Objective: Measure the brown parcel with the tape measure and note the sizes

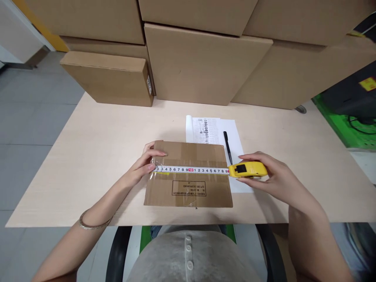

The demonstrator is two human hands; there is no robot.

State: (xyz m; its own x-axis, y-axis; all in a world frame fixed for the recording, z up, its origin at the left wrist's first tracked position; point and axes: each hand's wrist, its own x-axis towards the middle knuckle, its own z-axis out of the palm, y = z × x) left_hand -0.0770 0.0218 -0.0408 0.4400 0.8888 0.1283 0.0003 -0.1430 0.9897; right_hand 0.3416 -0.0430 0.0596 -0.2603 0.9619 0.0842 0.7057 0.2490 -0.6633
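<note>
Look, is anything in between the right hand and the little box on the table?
Yes: the yellow tape measure, held in the right hand, sits at the box's right edge. The black pen lies farther back, beside that straight path.

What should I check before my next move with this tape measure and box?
1. Tape measure in right hand: ok.
2. Blade straight across cardboard box: ok.
3. Left hand at the box's left edge: ok.
4. Blade's end hook seated: cannot tell, it's hidden at the left thumb.
5. Black pen unobstructed: ok, lying on white paper.
6. Paper fully uncovered: not ok, the box hides part of it.
</note>
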